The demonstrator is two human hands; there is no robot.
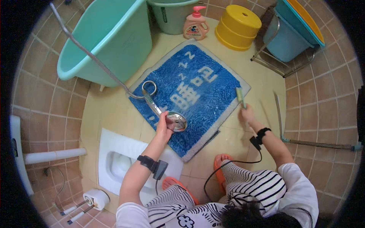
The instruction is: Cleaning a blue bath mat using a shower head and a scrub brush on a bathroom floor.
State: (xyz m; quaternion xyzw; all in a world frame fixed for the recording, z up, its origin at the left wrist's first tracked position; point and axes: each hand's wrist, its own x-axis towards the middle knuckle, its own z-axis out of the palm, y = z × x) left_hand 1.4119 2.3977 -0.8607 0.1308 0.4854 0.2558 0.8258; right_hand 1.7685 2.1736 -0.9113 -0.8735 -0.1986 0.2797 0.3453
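Observation:
A blue bath mat (211,99) with white characters and a pale border lies flat on the tiled floor. My left hand (165,126) grips a chrome shower head (177,121) over the mat's lower left part. A ring (149,87) and a metal hose (99,64) are at the far end of its handle. In my right hand (247,113) is the handle of a pale green brush (239,95), whose bristle end is at the mat's right corner. Faint streaks like water show on the mat near the shower head.
A white squat toilet (142,148) is set in the floor at lower left. Behind the mat stand a green tub (125,51), a grey-green bucket (174,17), a pink pump bottle (195,27) and a yellow stool (238,28). A metal rack (273,65) holds basins (288,40) at upper right.

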